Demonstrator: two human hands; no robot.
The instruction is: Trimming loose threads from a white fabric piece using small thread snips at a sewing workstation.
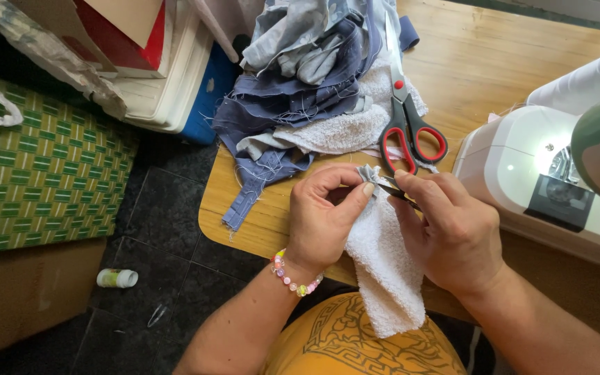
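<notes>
My left hand (324,219) pinches the top edge of a white terry cloth piece (387,267) with a small grey fabric bit (368,173) at the fingertips. My right hand (453,232) holds a small dark metal tool (401,192) against that same edge. The cloth hangs down over the table edge toward my lap. A beaded bracelet (293,276) is on my left wrist.
Red-handled scissors (407,128) lie on the wooden table (494,62) just beyond my hands. A pile of blue and grey fabric scraps (300,76) lies at the back left. A white sewing machine (557,167) stands at right. On the dark floor lie a small white bottle (117,278) and a green woven mat (43,173).
</notes>
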